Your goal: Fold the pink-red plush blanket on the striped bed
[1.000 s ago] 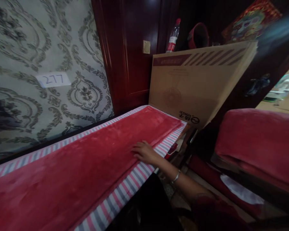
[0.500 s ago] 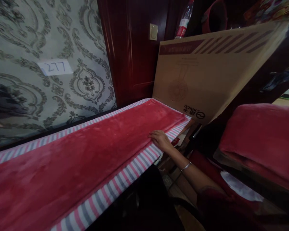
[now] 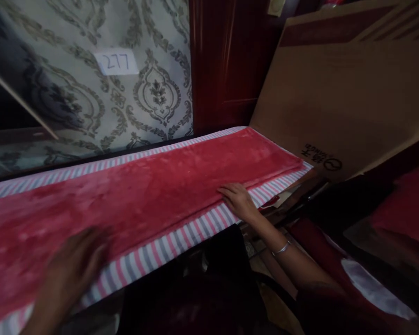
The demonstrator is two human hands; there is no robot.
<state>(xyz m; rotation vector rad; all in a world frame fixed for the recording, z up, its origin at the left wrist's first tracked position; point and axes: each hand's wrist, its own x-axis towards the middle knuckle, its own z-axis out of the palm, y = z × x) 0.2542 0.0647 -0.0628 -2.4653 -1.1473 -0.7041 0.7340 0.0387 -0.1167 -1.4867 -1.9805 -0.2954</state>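
The red blanket (image 3: 153, 190) lies folded long and flat on the striped sheet (image 3: 181, 235), along the wall; the right hand (image 3: 239, 200) rests on its near edge, fingers spread flat and gripping nothing, seemingly to press the fold down; the left hand (image 3: 71, 270), blurred, lies open on the blanket's nearer end; a cardboard box (image 3: 338, 93) leans at the far end.

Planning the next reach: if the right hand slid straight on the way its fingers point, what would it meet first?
The right hand points left across the red blanket; only blanket lies ahead, probably as far as the blurred left hand.
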